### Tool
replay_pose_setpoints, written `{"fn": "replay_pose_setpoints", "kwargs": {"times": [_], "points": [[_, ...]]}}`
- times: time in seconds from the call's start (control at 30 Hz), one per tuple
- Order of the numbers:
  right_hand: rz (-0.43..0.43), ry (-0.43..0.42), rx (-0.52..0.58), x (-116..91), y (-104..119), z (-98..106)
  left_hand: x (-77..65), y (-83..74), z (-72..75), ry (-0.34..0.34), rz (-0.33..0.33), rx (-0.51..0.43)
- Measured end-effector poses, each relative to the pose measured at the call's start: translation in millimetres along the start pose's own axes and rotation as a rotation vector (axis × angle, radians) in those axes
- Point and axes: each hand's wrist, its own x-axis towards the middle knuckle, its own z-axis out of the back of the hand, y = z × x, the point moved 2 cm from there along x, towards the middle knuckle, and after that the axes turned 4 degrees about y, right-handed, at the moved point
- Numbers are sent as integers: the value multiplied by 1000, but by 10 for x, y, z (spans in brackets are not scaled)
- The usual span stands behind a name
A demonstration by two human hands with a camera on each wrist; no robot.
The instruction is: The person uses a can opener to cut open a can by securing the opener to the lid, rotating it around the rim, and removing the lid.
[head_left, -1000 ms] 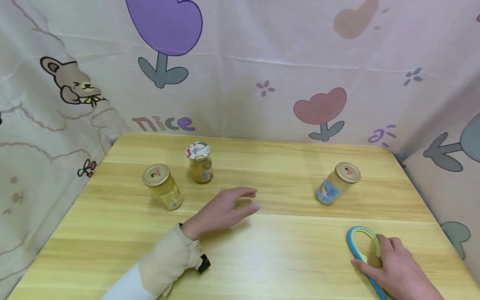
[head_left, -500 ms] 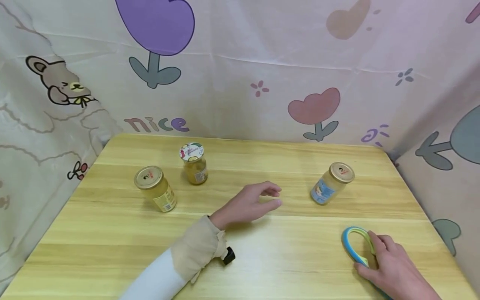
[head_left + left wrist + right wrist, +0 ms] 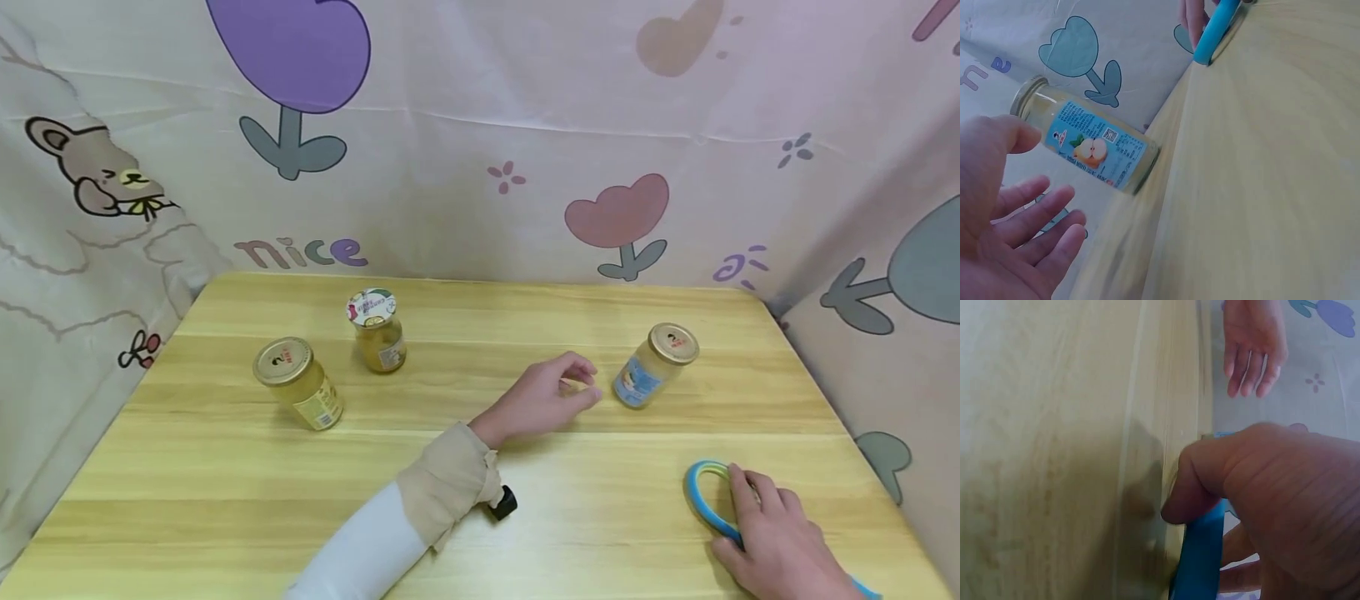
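Observation:
My left hand point(image 3: 546, 398) is over the middle of the table with fingers loosely bent and nothing between them. Just beyond its fingertips stands a glass jar point(image 3: 647, 371) with a gold lid and a blue label. In the left wrist view that label point(image 3: 1094, 147) shows a cut apple, and the thumb and fingers spread beside the jar. At the front right my right hand point(image 3: 783, 533) grips a looped blue and green jar opener point(image 3: 697, 497). Its thumb presses one side of the blue band point(image 3: 1200, 556) in the right wrist view; the palm hides part of the tool.
A gold-lidded jar point(image 3: 300, 387) with yellowish contents stands at the left. Behind it is a smaller jar point(image 3: 381, 337) with a white patterned lid. A printed cloth point(image 3: 450, 167) hangs along the back edge of the wooden table point(image 3: 225, 467).
My left hand has moved right across the table, close to the blue-labelled jar. My right hand keeps the jar opener, which has turned slightly so its handle end shows further right. The jars stand still.

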Motion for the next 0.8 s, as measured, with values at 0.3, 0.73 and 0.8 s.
{"fn": "replay_pose_setpoints", "kwargs": {"times": [0.3,0.73,0.8], "points": [[60,-77,-72,-27,49,-11,246,8,-122,-31,13,-69],[36,-170,11,-55,39,23,567,-4,-393,-19,-12,-49],[38,-190,25,-55,27,27,613,-23,-442,-18,-29,-58]]}}
